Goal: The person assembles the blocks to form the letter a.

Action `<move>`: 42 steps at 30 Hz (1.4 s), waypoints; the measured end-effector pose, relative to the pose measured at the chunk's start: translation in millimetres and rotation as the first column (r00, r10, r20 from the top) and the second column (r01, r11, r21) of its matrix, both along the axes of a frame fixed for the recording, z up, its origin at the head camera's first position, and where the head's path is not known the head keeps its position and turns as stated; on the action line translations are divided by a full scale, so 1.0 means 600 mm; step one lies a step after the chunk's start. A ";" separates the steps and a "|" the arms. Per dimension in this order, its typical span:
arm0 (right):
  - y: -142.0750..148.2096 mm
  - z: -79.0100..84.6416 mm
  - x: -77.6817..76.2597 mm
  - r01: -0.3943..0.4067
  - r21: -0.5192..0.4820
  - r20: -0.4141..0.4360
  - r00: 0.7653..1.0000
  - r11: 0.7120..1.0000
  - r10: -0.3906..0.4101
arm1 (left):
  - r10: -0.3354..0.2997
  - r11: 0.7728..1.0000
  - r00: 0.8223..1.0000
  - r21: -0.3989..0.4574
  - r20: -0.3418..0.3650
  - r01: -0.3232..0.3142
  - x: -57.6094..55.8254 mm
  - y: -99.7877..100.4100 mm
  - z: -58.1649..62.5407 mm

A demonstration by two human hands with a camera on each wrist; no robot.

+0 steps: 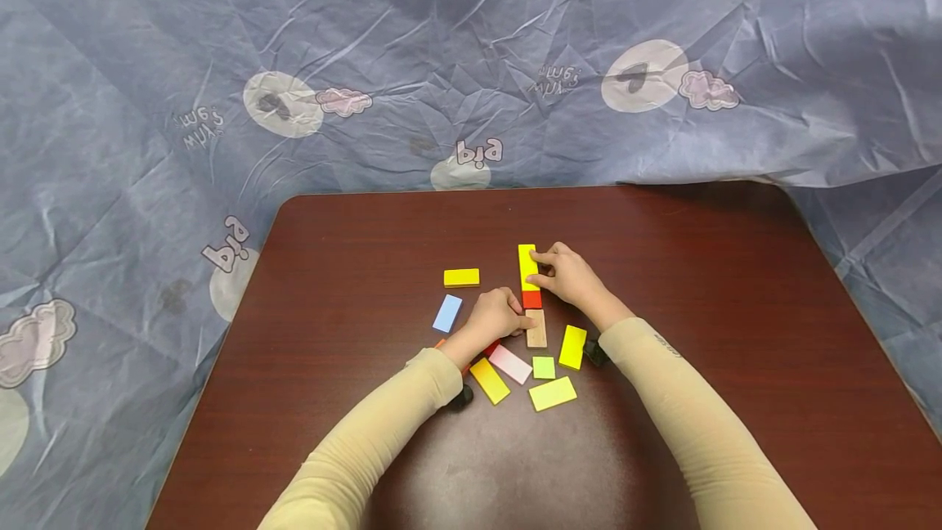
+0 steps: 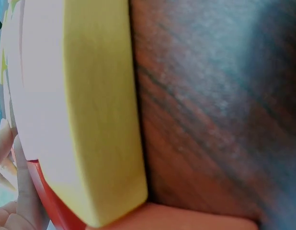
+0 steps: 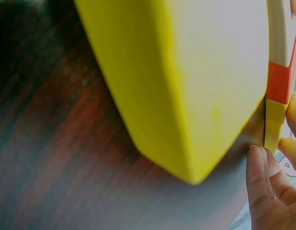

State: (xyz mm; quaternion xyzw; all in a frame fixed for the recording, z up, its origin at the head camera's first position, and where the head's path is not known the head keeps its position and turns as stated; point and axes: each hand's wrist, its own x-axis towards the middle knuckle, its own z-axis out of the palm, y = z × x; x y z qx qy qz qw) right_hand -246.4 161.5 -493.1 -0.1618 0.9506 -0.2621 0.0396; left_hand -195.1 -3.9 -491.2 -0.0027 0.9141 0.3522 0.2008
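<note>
In the head view, a yellow block (image 1: pixel 527 268), a red block (image 1: pixel 531 299) and a plain wooden block (image 1: pixel 536 332) lie end to end in a line. My right hand (image 1: pixel 577 276) holds the yellow block from its right side, with thumb and forefinger curled at it. From the left, my left hand (image 1: pixel 491 319) reaches to the wooden block, its thumb over the block and its other fingers bent beside the line. The right wrist view shows the red block (image 3: pixel 279 81) between the wooden and yellow ones. Some left fingertip contacts are hidden.
Left of the line lie another yellow block (image 1: pixel 461 278) and a blue block (image 1: pixel 447 313). Nearer me are a pink block (image 1: pixel 510 364), an orange-yellow block (image 1: pixel 490 381), a green square block (image 1: pixel 544 367) and two yellow blocks (image 1: pixel 572 347). All rest on the dark wooden table (image 1: pixel 353 268).
</note>
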 end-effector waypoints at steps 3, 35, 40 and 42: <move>-0.001 -0.001 -0.003 0.005 0.009 0.012 1.000 1.000 -0.005 | 0.021 1.000 1.000 0.011 0.006 -0.021 -0.002 0.001 0.001; -0.001 -0.008 -0.008 0.013 0.048 0.047 0.999 0.999 -0.015 | -0.108 0.993 0.940 -0.088 -0.325 0.083 -0.049 -0.075 0.009; 0.000 -0.008 -0.007 0.013 0.043 0.055 0.998 0.999 -0.016 | -0.231 0.959 0.898 -0.244 -0.375 0.144 -0.077 -0.139 0.000; 0.000 -0.008 -0.007 0.013 0.037 0.055 0.998 0.999 -0.015 | -0.245 0.955 0.899 -0.249 -0.362 0.160 -0.081 -0.154 -0.007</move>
